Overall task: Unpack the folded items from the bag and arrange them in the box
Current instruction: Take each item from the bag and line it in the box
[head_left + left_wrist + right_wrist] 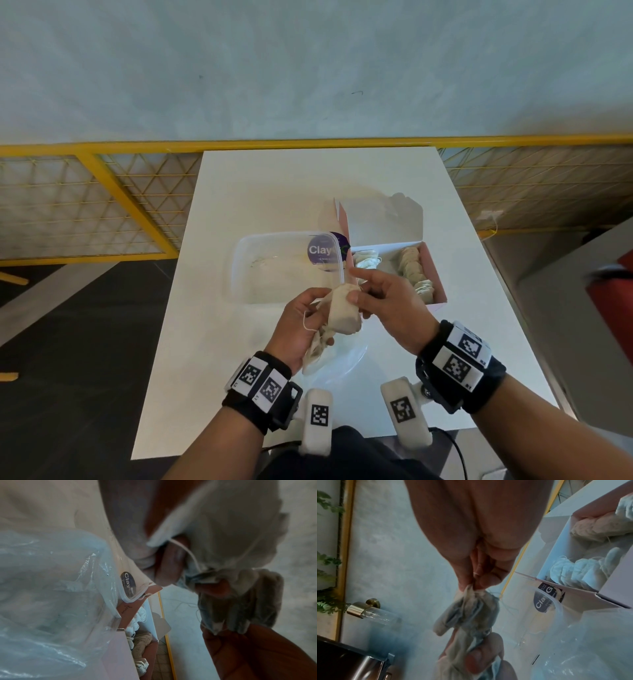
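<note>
Fingers [467, 580] of the right hand [387, 308] pinch the top of a small cream folded cloth pouch [344, 313], while the left hand [301, 329] grips its bunched lower end, just above the white tabletop [239, 192]. Behind sits the clear plastic bag [274, 267], and beside it the open pink cardboard box [440, 274] with rows of pouches inside. Only the right wrist view catches a brass wall fitting [363, 608].

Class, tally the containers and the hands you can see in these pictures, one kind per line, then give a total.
Clear plastic bag: 1
Pink box: 1
Hands: 2, the left hand and the right hand, both gripping cream folded cloth
Total: 4
</note>
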The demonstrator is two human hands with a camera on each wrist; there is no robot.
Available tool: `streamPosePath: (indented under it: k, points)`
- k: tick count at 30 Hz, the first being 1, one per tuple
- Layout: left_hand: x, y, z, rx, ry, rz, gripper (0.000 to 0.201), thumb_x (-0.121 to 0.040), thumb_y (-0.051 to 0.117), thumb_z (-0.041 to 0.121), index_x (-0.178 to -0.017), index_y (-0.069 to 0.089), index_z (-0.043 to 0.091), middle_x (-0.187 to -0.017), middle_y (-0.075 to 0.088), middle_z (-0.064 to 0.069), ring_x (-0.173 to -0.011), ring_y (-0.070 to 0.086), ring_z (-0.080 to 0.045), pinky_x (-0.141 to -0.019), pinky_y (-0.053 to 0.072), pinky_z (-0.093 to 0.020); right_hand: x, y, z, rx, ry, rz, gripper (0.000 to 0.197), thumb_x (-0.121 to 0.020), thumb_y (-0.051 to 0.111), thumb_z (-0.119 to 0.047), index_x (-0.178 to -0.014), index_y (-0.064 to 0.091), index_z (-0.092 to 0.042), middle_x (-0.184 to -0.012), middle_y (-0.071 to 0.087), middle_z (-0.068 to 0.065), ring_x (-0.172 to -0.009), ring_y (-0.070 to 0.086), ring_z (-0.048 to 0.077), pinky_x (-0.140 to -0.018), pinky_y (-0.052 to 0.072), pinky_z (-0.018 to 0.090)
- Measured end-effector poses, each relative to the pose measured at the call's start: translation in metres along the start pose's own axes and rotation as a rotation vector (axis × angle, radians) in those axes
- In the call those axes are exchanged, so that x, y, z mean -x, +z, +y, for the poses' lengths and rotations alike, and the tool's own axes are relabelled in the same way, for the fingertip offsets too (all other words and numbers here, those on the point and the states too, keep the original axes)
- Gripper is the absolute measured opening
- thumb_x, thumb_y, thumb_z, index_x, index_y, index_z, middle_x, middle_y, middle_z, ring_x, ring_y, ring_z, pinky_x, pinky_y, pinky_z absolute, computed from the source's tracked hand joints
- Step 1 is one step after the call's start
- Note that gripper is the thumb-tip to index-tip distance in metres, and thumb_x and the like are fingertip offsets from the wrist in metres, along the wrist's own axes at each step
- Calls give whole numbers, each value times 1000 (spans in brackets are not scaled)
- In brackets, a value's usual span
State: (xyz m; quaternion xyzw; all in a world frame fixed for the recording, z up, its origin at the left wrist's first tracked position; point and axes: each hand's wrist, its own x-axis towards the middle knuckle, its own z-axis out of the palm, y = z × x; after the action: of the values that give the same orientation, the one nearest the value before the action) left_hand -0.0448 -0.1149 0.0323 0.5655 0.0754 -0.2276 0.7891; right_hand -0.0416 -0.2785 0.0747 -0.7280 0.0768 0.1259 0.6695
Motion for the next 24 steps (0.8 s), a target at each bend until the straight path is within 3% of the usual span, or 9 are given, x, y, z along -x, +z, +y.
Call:
streamPosePath:
  k: [3, 7, 9, 11, 13, 16, 20, 24]
  points:
    - [1, 0, -1, -1, 2, -38, 17, -78, 65, 12, -93, 65, 18, -82, 63, -18, -55, 55, -23, -42, 43, -24, -3, -3, 3, 35, 20, -9, 33, -85, 62, -2, -119, 59, -6, -77, 56, 11, -57, 50, 11, -58, 47, 17]
    - [0, -1, -1, 13, -6, -82, 11, -80, 62, 21, -85, 69, 28, -73, 67, -4, -49, 53, -15, -42, 43, -24, -6, -10, 1, 221, -14, -78, 17, -87, 61, -7, -103, 68, -6, -84, 65, 19, -66, 52, 17, -60, 46, 20]
    - [-1, -2, -3, 22, -7, -89, 9, -81, 62, 21, -89, 67, 23, -77, 68, -4, -50, 54, -14, -42, 44, -24, -9, -13, 1, 327, -41, -102, 8, -87, 62, -8, -92, 68, -9, -81, 66, 13, -66, 53, 14, -59, 46, 17]
    - [-2, -4, -4, 3, -17, -79, 9, -86, 64, 16, -93, 66, 20, -85, 69, -6, -52, 53, -16, -43, 45, -25, -9, -16, 2, 473, -93, -102, 7, -86, 62, -9, -84, 65, -15, -76, 61, -3, -65, 51, 7, -61, 43, 11]
    - [-5, -6, -6, -39, -32, -38, 13, -91, 60, 8, -102, 64, 13, -96, 70, -6, -53, 53, -16, -44, 47, -26, -8, -22, 3, 615, -124, -72, 7, -85, 64, -12, -82, 63, -18, -80, 56, -9, -71, 50, 7, -67, 39, 8]
    - [-10, -11, -8, -84, -78, 48, 19, -92, 56, 4, -110, 59, 8, -103, 70, -8, -48, 51, -16, -47, 47, -24, -12, -52, 3, 684, -108, -7, 5, -85, 65, -14, -87, 67, -10, -85, 54, -6, -72, 50, 8, -67, 37, 7]
    - [-16, -12, -15, -94, -128, 90, 21, -92, 55, 1, -112, 58, 4, -104, 67, -14, -43, 52, -12, -50, 41, -27, -42, -118, 4, 699, -84, 216, 4, -86, 63, -19, -85, 65, -22, -85, 65, -2, -74, 59, 14, -70, 44, 22]
    - [-20, -4, -24, -184, -137, 76, 24, -87, 65, 9, -111, 60, 8, -104, 69, -14, -57, 64, -13, -53, 45, -29, -82, -160, 14, 803, -43, 268, 7, -87, 62, -18, -92, 67, -15, -88, 67, 2, -82, 60, 18, -74, 42, 26]
